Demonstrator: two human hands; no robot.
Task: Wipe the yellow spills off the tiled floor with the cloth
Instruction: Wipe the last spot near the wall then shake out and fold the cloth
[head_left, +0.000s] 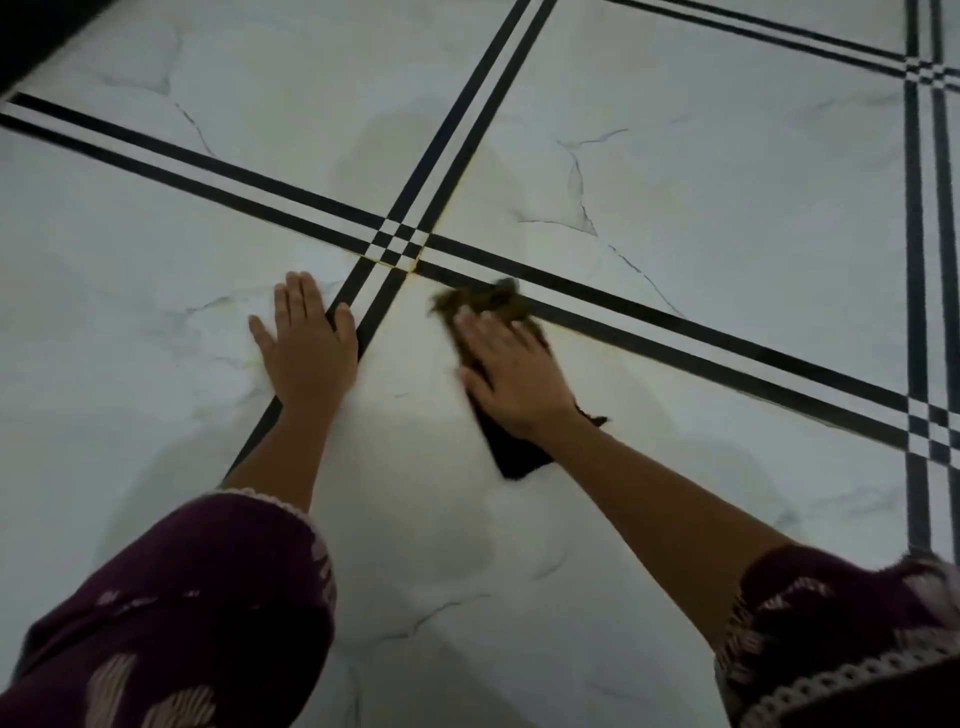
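We look down on a white tiled floor (675, 171) with paired black stripes (915, 260), faint yellow spills (451, 205) along one stripe just ahead of our hands. Our left hand (306, 343) lies flat, fingers straight, palm across a stripe. Our right hand (511, 379), fingers straight, presses the dark cloth (514, 452), which runs lengthwise from behind its wrist past its fingertips, both arms (649, 499) outstretched.
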